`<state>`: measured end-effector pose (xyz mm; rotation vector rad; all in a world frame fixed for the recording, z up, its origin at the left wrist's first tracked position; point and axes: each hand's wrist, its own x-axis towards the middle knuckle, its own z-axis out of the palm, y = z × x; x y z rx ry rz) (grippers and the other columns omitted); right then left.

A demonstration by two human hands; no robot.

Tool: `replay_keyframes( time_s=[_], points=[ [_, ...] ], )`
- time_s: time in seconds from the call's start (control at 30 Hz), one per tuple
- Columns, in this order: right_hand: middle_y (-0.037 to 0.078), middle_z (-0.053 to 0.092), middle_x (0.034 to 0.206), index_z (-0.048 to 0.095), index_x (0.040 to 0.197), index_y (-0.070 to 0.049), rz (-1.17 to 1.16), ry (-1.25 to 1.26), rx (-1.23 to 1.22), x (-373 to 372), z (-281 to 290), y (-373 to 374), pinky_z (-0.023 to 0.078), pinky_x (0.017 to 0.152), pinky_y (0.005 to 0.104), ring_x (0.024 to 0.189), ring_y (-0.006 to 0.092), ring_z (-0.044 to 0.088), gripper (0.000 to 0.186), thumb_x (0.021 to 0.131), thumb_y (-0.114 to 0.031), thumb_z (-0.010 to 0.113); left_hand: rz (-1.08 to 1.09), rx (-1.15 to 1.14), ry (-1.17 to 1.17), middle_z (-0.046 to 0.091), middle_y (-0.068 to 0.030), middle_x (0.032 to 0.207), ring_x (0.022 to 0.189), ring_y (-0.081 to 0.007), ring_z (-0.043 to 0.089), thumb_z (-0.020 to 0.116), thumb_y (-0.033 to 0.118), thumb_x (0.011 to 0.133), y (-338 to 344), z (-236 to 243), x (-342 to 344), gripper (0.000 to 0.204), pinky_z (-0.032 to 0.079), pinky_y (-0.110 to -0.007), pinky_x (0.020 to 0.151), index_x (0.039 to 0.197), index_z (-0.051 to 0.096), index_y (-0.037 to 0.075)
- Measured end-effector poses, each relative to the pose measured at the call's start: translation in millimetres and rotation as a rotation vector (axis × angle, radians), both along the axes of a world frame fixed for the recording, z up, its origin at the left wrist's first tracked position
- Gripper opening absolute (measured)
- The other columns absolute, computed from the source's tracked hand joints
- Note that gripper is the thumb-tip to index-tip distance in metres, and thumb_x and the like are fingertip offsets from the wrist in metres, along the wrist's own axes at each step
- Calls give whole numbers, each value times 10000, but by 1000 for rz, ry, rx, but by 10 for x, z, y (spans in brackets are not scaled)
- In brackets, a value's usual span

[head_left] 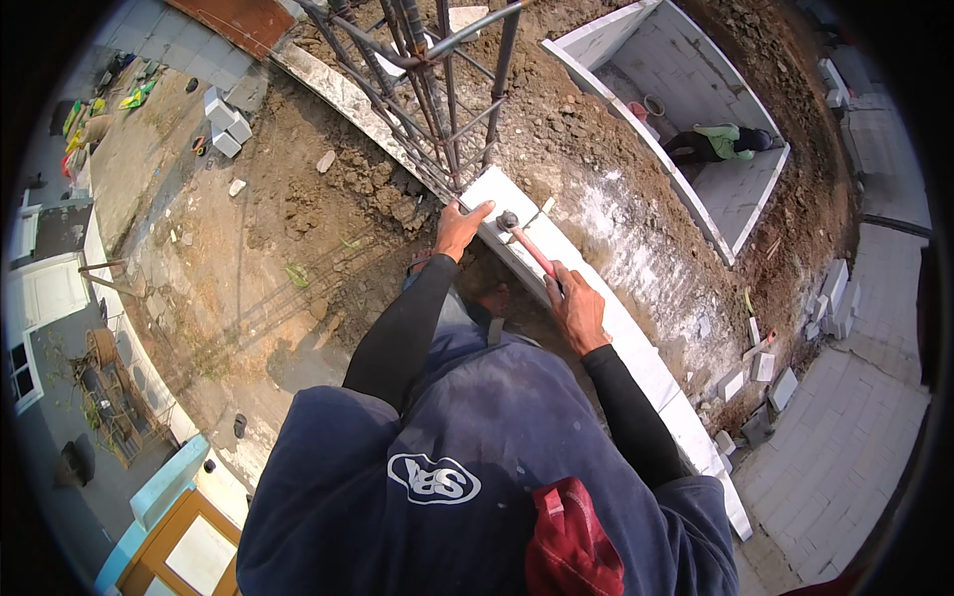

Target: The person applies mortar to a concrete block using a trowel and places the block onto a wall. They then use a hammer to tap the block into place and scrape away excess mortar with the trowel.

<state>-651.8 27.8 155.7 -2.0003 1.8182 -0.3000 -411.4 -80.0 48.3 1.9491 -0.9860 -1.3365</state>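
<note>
Navy shirt (497,407), cropped below; right hand (579,310) grips hammer (533,248) (butt hidden).

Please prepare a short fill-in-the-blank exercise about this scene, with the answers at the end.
1. The right hand grips a ____ by its reddish handle.
2. The left hand rests on the ____ wall.
3. Of both hands, the ____ one is nearer the steel bars.
4. Another person wears a ____ top.

Missing words: hammer; white; left; green.
</note>
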Motion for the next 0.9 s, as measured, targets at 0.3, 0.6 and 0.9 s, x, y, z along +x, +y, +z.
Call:
replay_keyframes(
  time_s=[0.3, 0.6, 0.9],
  points=[
    [91, 614, 845, 696, 1218, -168, -109, 10, -122, -687, 21, 480, 507, 632, 418, 722, 298, 646, 318, 934, -311, 702, -74, 126, 100, 571, -298, 1342, 1139, -288, 630, 804, 559, 788, -50, 128, 127, 1091, 515, -373, 915, 1457, 367, -183],
    [54, 583, 954, 667, 1263, -215, -170, 176, -141, -1213, -350, 1054, 423, 813, 420, 941, 260, 551, 388, 882, -243, 739, -92, 213, 156, 330, -292, 1559, 1396, -385, 422, 792, 574, 809, -88, 80, 245, 1225, 431, -540, 1060, 1579, 110, -91],
    [133, 561, 1219, 605, 1363, -189, -550, 227, -331, -747, -332, 1588, 393, 973, 485, 1146, 322, 531, 507, 886, -281, 751, -252, 377, 270, 243, -230, 1645, 1490, -379, 319, 667, 702, 853, 412, 28, 579, 1188, 298, -485, 1172, 1596, 135, -57]
  ],
)
